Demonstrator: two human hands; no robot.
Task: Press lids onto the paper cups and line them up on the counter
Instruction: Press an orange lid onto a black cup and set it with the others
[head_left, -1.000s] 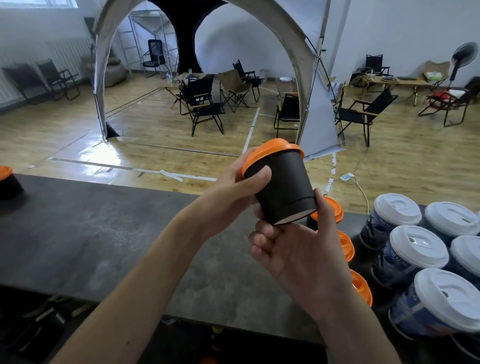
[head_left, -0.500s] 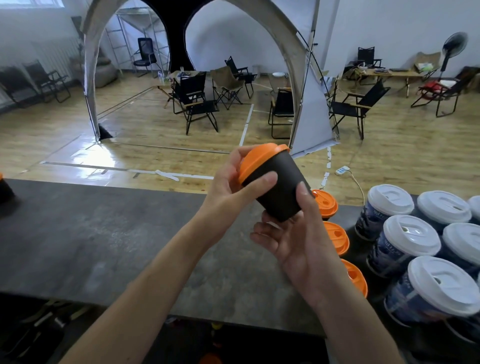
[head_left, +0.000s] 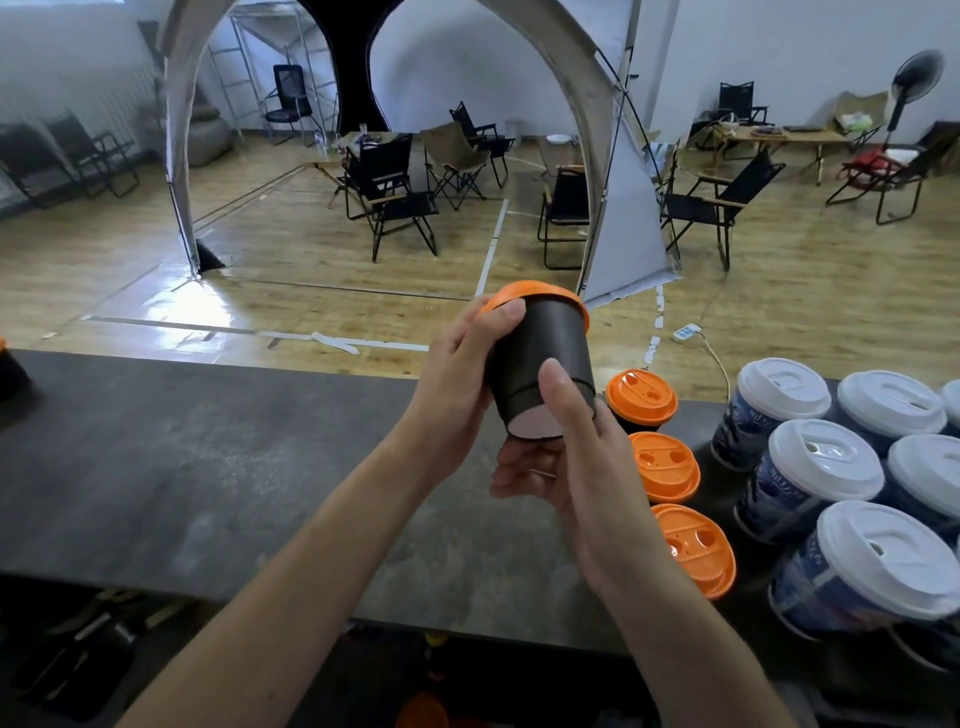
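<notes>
A black paper cup (head_left: 550, 358) with an orange lid (head_left: 524, 292) is held in the air above the dark counter (head_left: 208, 467), tilted with its lid away from me so its pale bottom shows. My left hand (head_left: 457, 379) grips the cup near the lid, thumb on the rim. My right hand (head_left: 571, 467) holds the cup's lower end, thumb against its side and fingers under the bottom. To the right, three black cups with orange lids (head_left: 665, 467) stand in a row on the counter.
Several blue cups with white lids (head_left: 826, 462) crowd the counter's right end. Another orange-lidded cup (head_left: 8, 369) sits at the far left edge. Beyond the counter lie a wooden floor, folding chairs (head_left: 395, 197) and a grey arch (head_left: 176, 156).
The cup has tipped further, lid away from me, so its bottom now faces me. My right thumb has slid onto the cup's side. The view shifted slightly.
</notes>
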